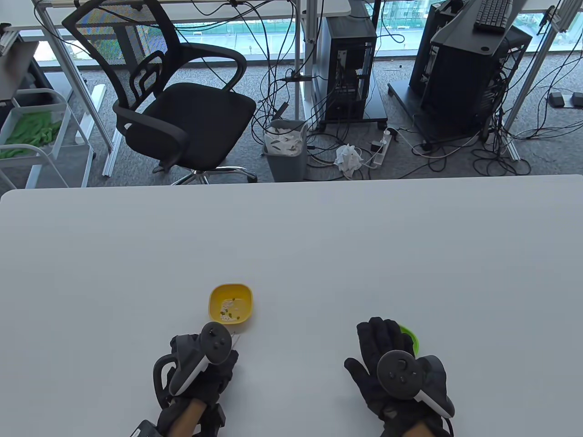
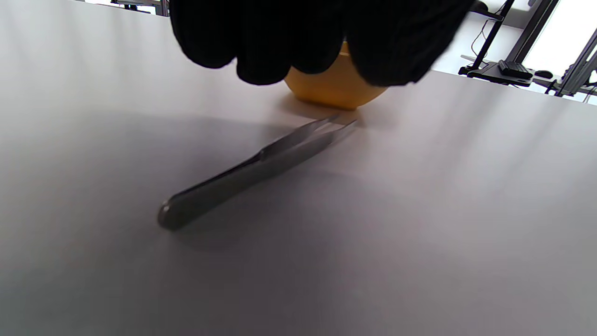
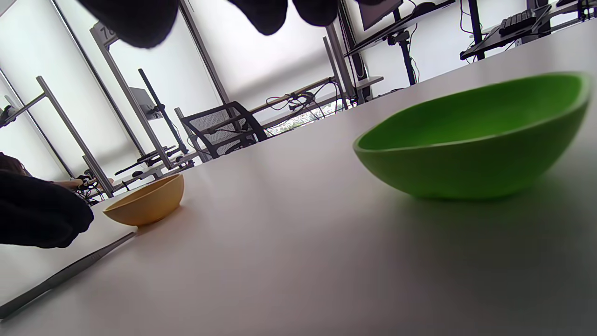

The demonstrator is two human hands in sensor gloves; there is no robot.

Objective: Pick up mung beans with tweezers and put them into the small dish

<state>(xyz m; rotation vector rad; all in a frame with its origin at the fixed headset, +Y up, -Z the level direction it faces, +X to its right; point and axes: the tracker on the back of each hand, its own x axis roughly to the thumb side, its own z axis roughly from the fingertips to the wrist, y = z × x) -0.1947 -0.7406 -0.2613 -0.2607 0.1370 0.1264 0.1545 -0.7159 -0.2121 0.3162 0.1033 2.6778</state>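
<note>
On the white table (image 1: 291, 236), toward its near left, the left hand (image 1: 200, 368) hovers above the tweezers (image 2: 259, 170), which lie flat on the surface with their tips pointing at the yellow dish (image 1: 230, 303) and almost touching its base. The gloved fingers (image 2: 261, 42) hang just above the tool without gripping it; they look loosely curled, holding nothing. Just beyond, the yellow dish holds a small scatter of mung beans (image 1: 230, 309), perhaps half a dozen dark specks among pale bits, too small to count exactly.

Further right, well apart from the yellow dish, the right hand (image 1: 396, 368) rests palm down, its fingers spread and released, partly covering the green dish (image 3: 475, 140). The right wrist view shows only part of that dish's inside, and no bean is visible there.

By this reading the task is at its start or at a pause: the tool is not yet in hand, and which dish is the target cannot be told from the pictures alone.

Counted: two hands, two dishes, one pair of tweezers, one small cluster of beans.
</note>
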